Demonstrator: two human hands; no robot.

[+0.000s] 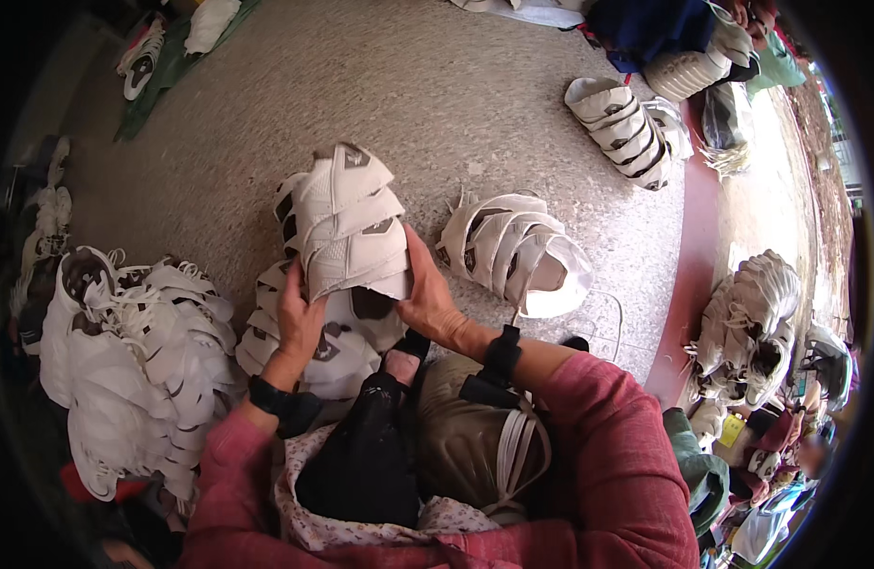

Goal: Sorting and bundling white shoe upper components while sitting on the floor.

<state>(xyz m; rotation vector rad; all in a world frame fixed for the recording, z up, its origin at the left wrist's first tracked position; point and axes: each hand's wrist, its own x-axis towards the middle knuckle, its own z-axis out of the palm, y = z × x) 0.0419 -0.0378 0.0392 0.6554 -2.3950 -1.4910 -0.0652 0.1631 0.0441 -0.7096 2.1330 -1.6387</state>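
Between my two hands is a nested stack of white shoe uppers [347, 228], with dark patches on them. My left hand [302, 318] grips the stack's near left side, and my right hand [429, 294] is closed against its right side. Below and behind my left hand lie more white shoe uppers [337, 365], partly hidden by the held stack and my arms. A separate row of nested white uppers [518, 248] rests on the floor just right of my right hand.
A big heap of white laced uppers [138, 370] stands at my left. Another nested stack [622, 133] lies far right, near a seated person [664, 33]. More uppers [750, 322] are piled at the right, by coloured cloths and bags [740, 455]. Speckled floor [437, 104] stretches ahead.
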